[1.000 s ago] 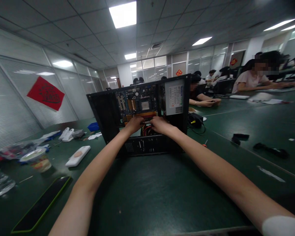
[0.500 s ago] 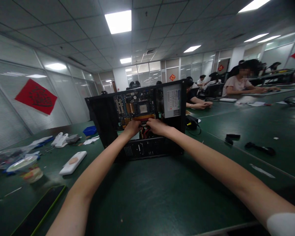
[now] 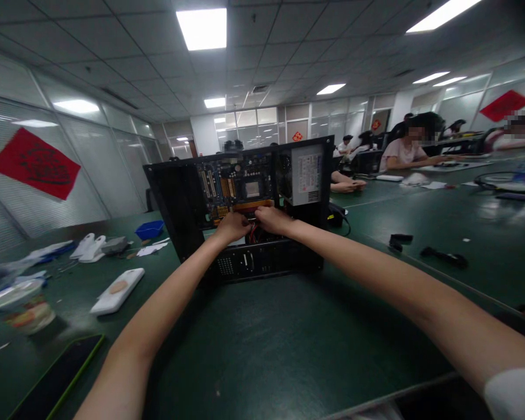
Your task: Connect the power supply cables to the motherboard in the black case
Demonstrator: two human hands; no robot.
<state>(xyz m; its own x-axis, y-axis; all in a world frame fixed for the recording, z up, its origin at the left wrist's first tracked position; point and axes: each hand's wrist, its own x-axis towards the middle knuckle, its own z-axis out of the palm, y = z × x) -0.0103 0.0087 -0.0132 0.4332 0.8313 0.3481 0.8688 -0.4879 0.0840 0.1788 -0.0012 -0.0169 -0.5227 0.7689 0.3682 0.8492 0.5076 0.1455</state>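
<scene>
An open black computer case (image 3: 170, 198) lies on its side edge on the green table, its inside facing me. Within it are a motherboard (image 3: 219, 182) with a square processor socket and a power supply (image 3: 307, 175) at the upper right. Both hands reach to the board's lower edge, by the orange and red memory slots (image 3: 250, 206). My left hand (image 3: 233, 226) has curled fingers at the left end of the slots. At their right end my right hand (image 3: 273, 221) is closed in a pinch. Whatever the fingertips hold is hidden. Red cables (image 3: 253, 234) hang just below.
Left of the case are a blue tray (image 3: 149, 230), a white power bank (image 3: 118, 291), a plastic cup (image 3: 26, 312) and a green-edged phone (image 3: 56, 376). Black cable pieces (image 3: 444, 256) lie on the right. Other people sit at the far tables.
The view has turned a little to the right, so the surroundings shift left. My left hand's fingers have shifted slightly at the slots; my right hand stays at their right end.
</scene>
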